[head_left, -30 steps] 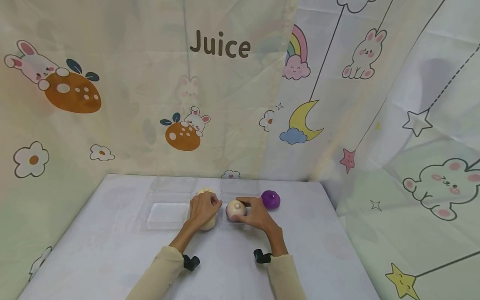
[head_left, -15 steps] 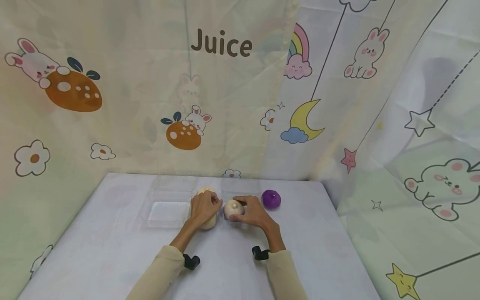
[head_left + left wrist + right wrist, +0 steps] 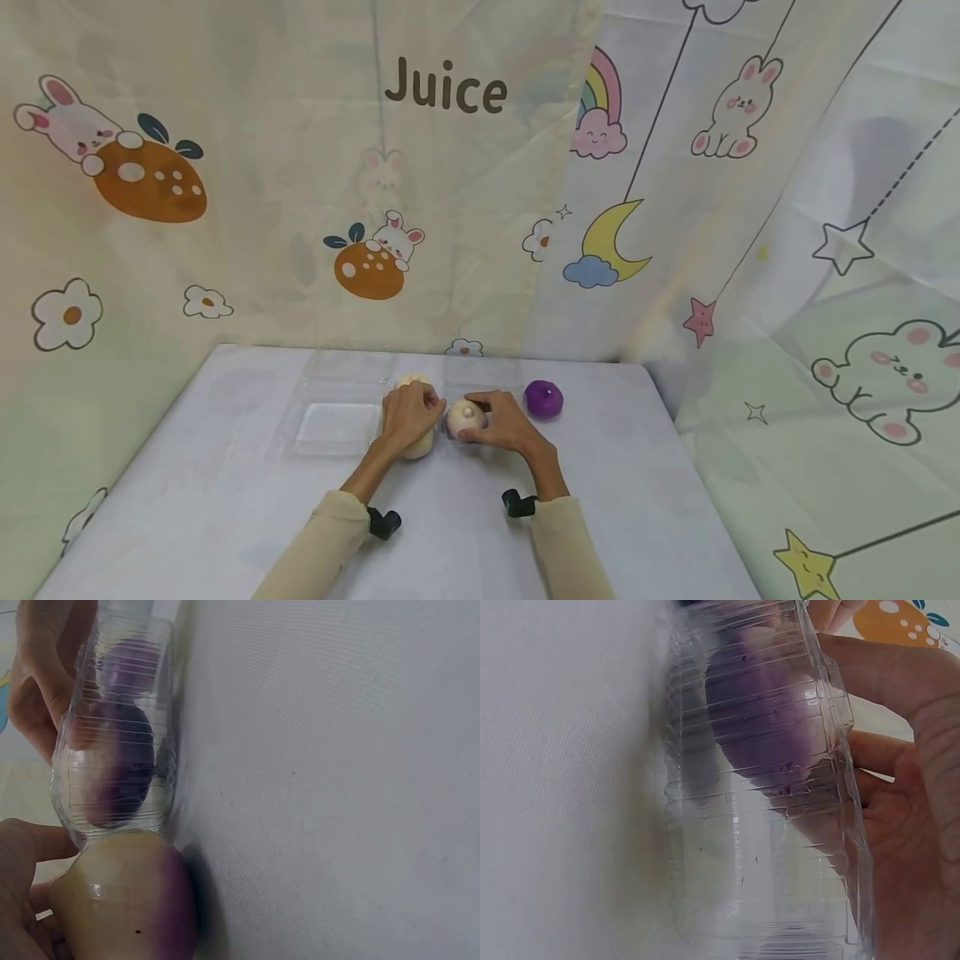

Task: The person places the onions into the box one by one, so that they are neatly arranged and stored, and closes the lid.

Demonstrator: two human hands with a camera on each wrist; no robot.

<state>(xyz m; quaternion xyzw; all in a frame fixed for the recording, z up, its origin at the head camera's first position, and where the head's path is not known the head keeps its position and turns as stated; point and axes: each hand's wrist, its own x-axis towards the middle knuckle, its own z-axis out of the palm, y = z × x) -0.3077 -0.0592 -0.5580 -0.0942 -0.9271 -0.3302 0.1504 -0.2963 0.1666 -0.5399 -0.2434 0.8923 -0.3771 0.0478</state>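
In the head view the right hand (image 3: 513,425) grasps a pale turnip-like vegetable (image 3: 466,421) between thumb and fingers at the left end of a clear container (image 3: 483,372); the left hand (image 3: 408,417) bends just beside it, and whether its fingers grasp anything I cannot tell. A purple vegetable (image 3: 543,399) crowds the right side, a left-hand container (image 3: 337,425) sits opposite, so the tabletop (image 3: 450,533) toward the person gives the widest room. The left wrist view shows the held piece behind the ridged wall, a second turnip-like vegetable (image 3: 124,900) just outside; settling the held one straight down should, I judge, spare the thin plastic a tip. In the right wrist view room remains inside beside the piece; spreading the fingers before lifting should clear the rim.
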